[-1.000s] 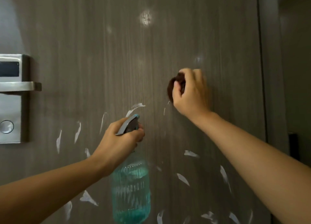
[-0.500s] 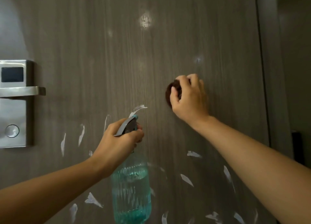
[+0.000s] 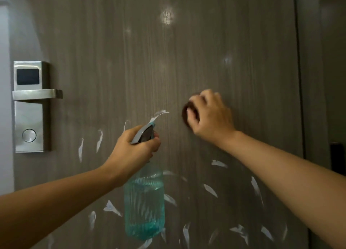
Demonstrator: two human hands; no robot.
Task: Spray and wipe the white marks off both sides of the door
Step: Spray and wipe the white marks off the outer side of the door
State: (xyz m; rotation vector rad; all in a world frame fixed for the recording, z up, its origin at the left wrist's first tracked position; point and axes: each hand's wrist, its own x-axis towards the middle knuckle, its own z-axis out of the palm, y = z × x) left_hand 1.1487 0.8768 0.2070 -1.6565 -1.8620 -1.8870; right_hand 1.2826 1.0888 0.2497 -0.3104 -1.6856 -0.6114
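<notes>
right hand [image 3: 210, 115] presses brown cloth [image 3: 186, 111] on door [image 3: 206, 52]; left hand [image 3: 132, 150] grips spray bottle [image 3: 144, 202].

So the door [image 3: 196, 48] is dark grey-brown with a vertical wood grain, and its lower half is covered in short white marks [image 3: 210, 190], little curved smears all around and below the spray bottle [image 3: 144, 202]. The bottle is clear teal plastic, ribbed, hanging upright in front of the door with a bit of blue liquid at the bottom and a grey trigger head on top. Up and right of the bottle, a dark brown cloth [image 3: 187, 113] is bunched up against the door, partly blurred.
</notes>
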